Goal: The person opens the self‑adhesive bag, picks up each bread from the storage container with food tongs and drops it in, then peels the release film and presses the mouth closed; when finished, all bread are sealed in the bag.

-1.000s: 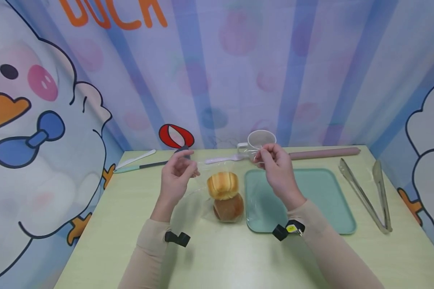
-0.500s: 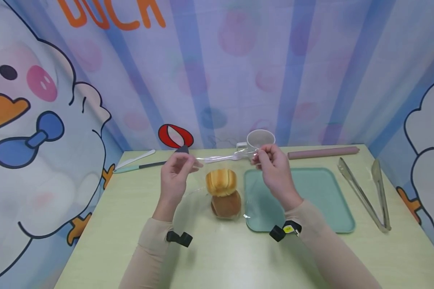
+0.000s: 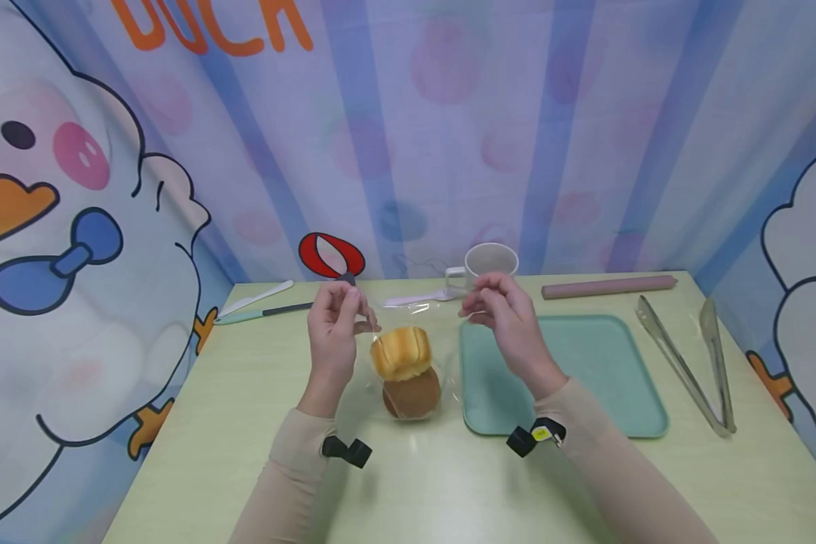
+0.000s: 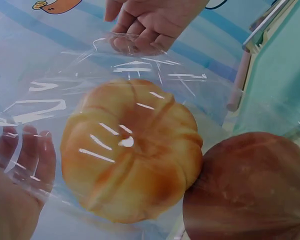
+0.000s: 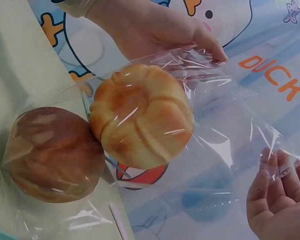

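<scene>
A clear plastic bag [image 5: 217, 145] hangs above the table with two breads inside. The golden, grooved bun [image 3: 401, 353] sits over a round brown bun [image 3: 412, 394], the two touching; the right wrist view shows the golden bun [image 5: 142, 117] beside the brown bun [image 5: 55, 155]. My left hand [image 3: 335, 329] pinches the bag's upper left side, thumb against fingers. At the opposite upper side, my right hand [image 3: 506, 325] has curled fingers at the film; in the right wrist view the bag's corner lies at the fingertips of this hand [image 5: 282, 200].
A mint tray [image 3: 605, 378] lies right of the bag, with metal tongs [image 3: 687, 370] beyond. Along the back are a white mug [image 3: 491, 261], a mauve rod [image 3: 608, 287], a lilac utensil [image 3: 418, 299], a white knife [image 3: 255, 298] and a green-and-black handled tool [image 3: 265, 312].
The bag with both buns has shifted left and tilted. The left hand has moved slightly right, and the right hand slightly left, so they are closer together. The bag's stretched top edge has slackened.
</scene>
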### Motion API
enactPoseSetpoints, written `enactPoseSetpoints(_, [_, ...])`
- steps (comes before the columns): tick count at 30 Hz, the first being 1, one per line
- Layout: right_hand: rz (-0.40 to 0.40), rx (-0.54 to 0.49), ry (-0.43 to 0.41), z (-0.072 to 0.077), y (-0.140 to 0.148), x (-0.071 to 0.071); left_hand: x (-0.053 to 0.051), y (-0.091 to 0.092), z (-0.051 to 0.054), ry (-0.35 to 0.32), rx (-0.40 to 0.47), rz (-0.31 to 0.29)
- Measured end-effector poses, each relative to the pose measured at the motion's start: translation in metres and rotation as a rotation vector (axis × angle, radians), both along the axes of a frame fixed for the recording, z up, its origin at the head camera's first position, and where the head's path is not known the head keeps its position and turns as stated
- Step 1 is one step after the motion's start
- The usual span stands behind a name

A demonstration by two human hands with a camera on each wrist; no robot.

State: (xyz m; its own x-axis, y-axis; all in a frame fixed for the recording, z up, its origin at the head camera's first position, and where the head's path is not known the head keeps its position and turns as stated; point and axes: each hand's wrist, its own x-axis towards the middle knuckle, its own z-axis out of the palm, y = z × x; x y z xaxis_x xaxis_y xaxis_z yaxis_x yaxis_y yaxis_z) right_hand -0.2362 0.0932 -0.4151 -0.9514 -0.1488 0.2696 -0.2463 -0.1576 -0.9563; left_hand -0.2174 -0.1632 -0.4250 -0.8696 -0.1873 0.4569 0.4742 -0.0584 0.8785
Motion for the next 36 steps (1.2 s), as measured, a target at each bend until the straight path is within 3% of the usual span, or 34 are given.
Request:
enactPoseSetpoints(5, [0.084,0.081,0.153,-0.005,0.001,0.0,0.001,0.001,0.002,-0.028,-0.003,0.011])
enactPoseSetpoints(9, [0.034,0.171,0.289,-0.007,0.002,-0.002,0.003,0.001,0.003,-0.039,-0.019,0.03])
enactPoseSetpoints(12, [-0.022,0.199,0.327,-0.008,0.002,-0.002,0.003,0.002,0.003,-0.038,-0.033,0.06])
enactPoseSetpoints(20, [-0.141,0.171,0.232,-0.005,-0.006,-0.001,0.001,0.01,0.002,-0.012,-0.035,0.173])
enactPoseSetpoints(26, [-0.166,0.093,0.197,0.001,-0.014,0.003,0.004,0.015,0.001,0.034,-0.027,0.226])
enactPoseSetpoints(30, [-0.152,-0.004,0.129,0.002,-0.019,0.005,0.006,0.015,-0.001,0.058,-0.018,0.224])
enactPoseSetpoints(36, [-0.094,-0.091,0.062,0.001,-0.02,0.005,0.009,0.012,-0.005,0.032,-0.007,0.159])
